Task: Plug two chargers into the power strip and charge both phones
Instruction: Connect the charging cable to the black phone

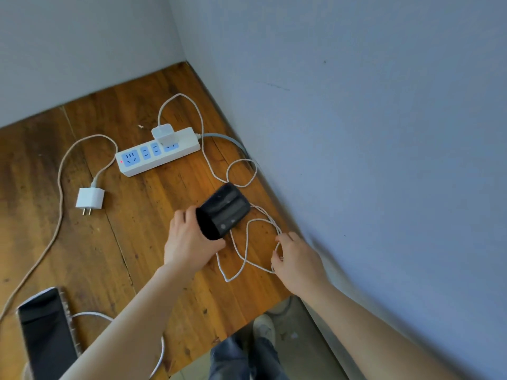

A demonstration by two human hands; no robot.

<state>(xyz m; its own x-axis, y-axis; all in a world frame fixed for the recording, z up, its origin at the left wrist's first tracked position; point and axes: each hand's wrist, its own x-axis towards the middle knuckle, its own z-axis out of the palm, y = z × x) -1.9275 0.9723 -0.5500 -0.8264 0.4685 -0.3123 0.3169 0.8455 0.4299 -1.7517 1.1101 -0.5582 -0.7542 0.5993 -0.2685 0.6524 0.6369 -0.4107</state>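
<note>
Gripping a phone (pixel 227 209) in the left hand (pixel 189 242) near the counter's (pixel 137 242) right edge; pinching a cable (pixel 241 259) with the right hand (pixel 297 259). Plugged into the strip (pixel 142 163) near the far edge: one charger (pixel 164 134). Loose left of it: other charger (pixel 90 199). At the near-left corner: second phone (pixel 46 333).

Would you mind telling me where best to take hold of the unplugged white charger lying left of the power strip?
Pinch the unplugged charger by the two side faces of its square body, coming from above. It lies flat, prongs pointing toward the near edge, cable leaving the far end, so those ends stay clear.
</note>
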